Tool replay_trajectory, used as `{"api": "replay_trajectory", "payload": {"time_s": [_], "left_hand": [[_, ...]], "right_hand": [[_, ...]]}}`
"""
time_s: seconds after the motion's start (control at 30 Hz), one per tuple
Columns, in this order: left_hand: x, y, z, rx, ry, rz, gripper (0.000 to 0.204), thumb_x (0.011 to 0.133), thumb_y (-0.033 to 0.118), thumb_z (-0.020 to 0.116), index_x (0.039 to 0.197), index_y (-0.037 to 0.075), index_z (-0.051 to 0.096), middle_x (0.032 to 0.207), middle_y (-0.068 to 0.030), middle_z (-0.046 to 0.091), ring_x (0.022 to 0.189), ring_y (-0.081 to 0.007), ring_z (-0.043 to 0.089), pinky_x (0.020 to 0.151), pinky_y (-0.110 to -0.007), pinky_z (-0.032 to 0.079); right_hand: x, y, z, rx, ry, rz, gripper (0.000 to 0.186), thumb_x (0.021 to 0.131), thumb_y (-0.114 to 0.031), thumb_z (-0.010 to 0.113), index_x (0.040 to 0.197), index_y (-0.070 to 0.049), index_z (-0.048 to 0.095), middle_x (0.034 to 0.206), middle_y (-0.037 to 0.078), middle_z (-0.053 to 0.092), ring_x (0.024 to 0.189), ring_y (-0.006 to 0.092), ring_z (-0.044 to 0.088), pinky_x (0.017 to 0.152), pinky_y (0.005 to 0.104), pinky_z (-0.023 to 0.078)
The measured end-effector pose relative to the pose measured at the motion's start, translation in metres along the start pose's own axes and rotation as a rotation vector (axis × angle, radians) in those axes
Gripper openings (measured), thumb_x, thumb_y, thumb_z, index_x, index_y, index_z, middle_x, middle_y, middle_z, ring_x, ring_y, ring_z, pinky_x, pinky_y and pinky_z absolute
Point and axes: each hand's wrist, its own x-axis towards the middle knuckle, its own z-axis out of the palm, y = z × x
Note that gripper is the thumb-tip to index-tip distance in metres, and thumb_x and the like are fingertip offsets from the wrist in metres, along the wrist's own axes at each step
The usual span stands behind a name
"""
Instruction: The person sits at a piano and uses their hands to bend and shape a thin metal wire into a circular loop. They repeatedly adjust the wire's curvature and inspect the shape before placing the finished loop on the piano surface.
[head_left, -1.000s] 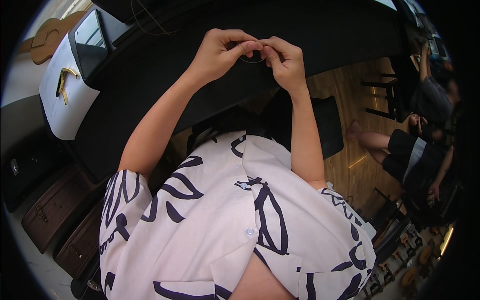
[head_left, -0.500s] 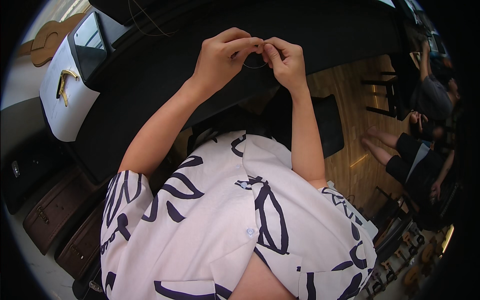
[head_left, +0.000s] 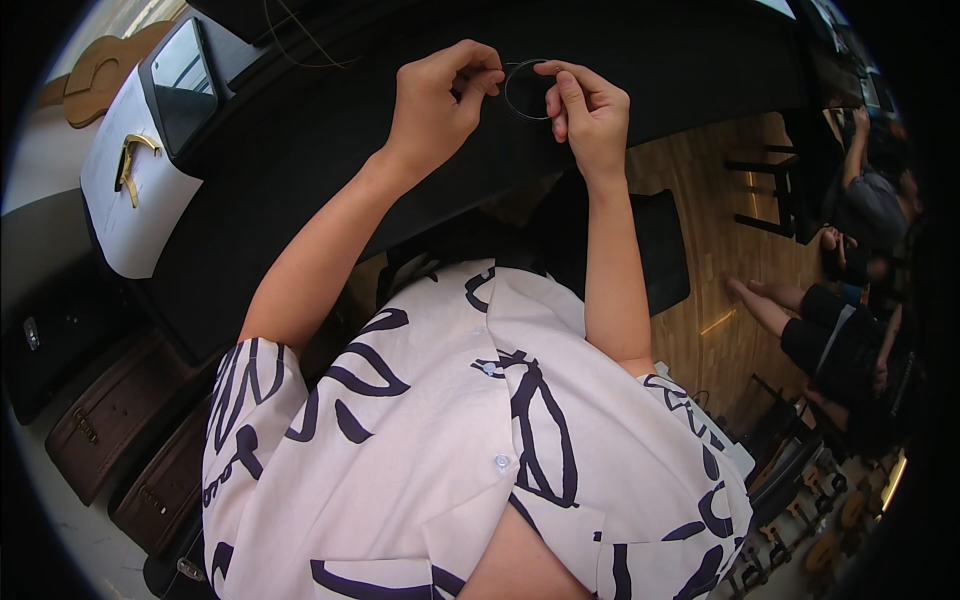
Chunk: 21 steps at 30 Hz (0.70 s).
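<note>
A thin, wire-like guitar string forms a round loop between my two hands, above the black-covered table. My right hand is closed on the loop's right side, with thumb and index finger near each other. My left hand is pinched closed at the left. A short straight stretch of the string runs from its fingertips toward the loop; the exact grip is hidden behind the fingers. The hands are apart, with the loop spanning the gap.
At the left, a gold capo lies on white paper beside a dark-framed tablet. Another thin string lies at the table's back. Brown cases stand lower left. A stool and seated people are at right.
My hands were together at the fingertips and have moved apart, the right one going right. The string's loop now shows larger and higher between them.
</note>
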Motion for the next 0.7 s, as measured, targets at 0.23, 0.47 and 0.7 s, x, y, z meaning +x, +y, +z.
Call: {"api": "replay_trajectory", "payload": {"time_s": [0.23,0.47,0.7], "left_hand": [[0.0,0.004,-0.001,-0.226,0.096,-0.233,0.01,0.096,0.003,0.067,0.104,-0.002,0.07,0.086,-0.0079,0.073,0.069,-0.012,0.071,0.06,-0.022,0.053],[-0.001,0.0,-0.001,-0.306,0.166,-0.27,0.012,0.098,0.003,0.064,0.108,-0.003,0.069,0.086,-0.0094,0.072,0.069,-0.0115,0.069,0.059,-0.022,0.053],[-0.003,0.002,0.002,-0.286,0.126,-0.134,0.012,0.099,0.0,0.061,0.108,-0.001,0.07,0.087,-0.0089,0.071,0.07,-0.0115,0.069,0.061,-0.022,0.053]], "right_hand": [[0.0,0.007,-0.001,0.019,-0.009,-0.088,0.02,0.104,-0.01,0.057,0.101,0.001,0.074,0.073,0.004,0.067,0.061,0.0078,0.062,0.054,0.0208,0.049],[-0.001,0.008,0.0,-0.052,-0.044,-0.114,0.018,0.102,-0.007,0.059,0.098,0.004,0.073,0.075,0.006,0.069,0.063,0.0094,0.065,0.055,0.0214,0.052],[0.001,-0.004,-0.001,-0.015,0.005,0.059,0.019,0.102,-0.006,0.058,0.098,0.004,0.073,0.071,0.006,0.068,0.057,0.0093,0.064,0.051,0.0213,0.05]]}}
